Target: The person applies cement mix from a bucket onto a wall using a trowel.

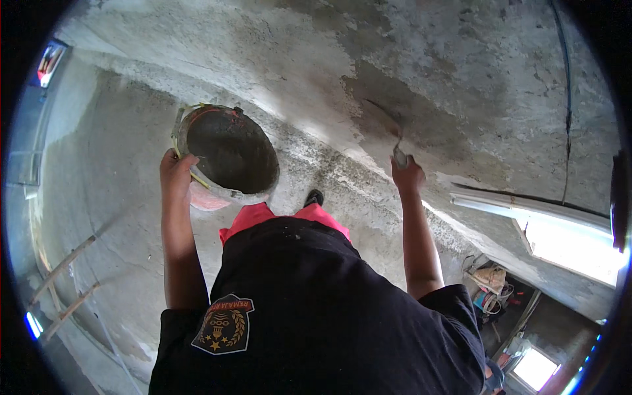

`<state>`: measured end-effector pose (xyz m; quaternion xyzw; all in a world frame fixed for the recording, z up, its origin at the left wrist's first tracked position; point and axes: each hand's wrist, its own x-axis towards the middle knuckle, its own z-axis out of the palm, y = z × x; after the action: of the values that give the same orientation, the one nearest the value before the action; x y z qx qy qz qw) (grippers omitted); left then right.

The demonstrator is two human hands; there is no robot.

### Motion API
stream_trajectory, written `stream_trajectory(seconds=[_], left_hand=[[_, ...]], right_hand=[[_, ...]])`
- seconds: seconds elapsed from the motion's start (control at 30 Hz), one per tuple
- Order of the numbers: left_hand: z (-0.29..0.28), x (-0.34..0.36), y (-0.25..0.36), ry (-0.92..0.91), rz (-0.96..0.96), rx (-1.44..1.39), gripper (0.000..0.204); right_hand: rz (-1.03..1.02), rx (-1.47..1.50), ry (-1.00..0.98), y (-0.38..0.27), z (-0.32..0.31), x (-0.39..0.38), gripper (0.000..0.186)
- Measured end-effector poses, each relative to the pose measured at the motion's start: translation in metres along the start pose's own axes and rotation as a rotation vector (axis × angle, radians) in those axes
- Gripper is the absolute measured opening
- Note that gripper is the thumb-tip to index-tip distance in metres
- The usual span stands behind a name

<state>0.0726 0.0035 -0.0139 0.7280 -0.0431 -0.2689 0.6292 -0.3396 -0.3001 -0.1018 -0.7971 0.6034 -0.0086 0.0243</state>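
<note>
The left hand (pixel 176 172) was closed over the rim of a round red plastic bucket (pixel 227 158), fingers curled on its near left edge beside a yellow strip that ran along the rim. The bucket was held up at arm's length and was filled with dark grey wet mortar (pixel 234 153), its outside smeared with the same grey. The right hand (pixel 408 175) was clamped around the handle of a small metal trowel (pixel 399 153), whose blade pressed against the rough grey cement wall (pixel 461 79) at the edge of a darker, damp patch of fresh plaster (pixel 395 112). The two hands were well apart, one on either side of the person's body, which was dressed in a black shirt (pixel 316 309) with a sewn emblem patch and red trousers. Out to the left, wooden scaffold poles (pixel 62 266) leaned against the wall. To the right, a bright window opening (pixel 573 243) was set in the wall, with a pile of bags and cords (pixel 490 286) lying below it.
</note>
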Motion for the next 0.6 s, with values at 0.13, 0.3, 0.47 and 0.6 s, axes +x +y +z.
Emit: stream_trajectory(seconds=[0.13,0.3,0.47,0.6], left_hand=[[-0.014,-0.005,0.008,0.037,-0.029,0.070,0.018],[-0.045,0.010,0.000,0.028,-0.045,0.048,0.021],[-0.076,0.033,0.011,0.029,0.036,0.050,0.024],[-0.108,0.053,0.046,-0.007,0.073,0.218,0.024]], right_hand=[[0.118,0.126,-0.013,0.011,0.012,-0.041,0.046],[0.077,0.087,0.042,-0.028,0.006,-0.032,0.043],[0.234,0.080,-0.022,-0.047,0.028,-0.043,0.054],[0.152,0.277,-0.049,-0.099,0.053,-0.081,0.054]])
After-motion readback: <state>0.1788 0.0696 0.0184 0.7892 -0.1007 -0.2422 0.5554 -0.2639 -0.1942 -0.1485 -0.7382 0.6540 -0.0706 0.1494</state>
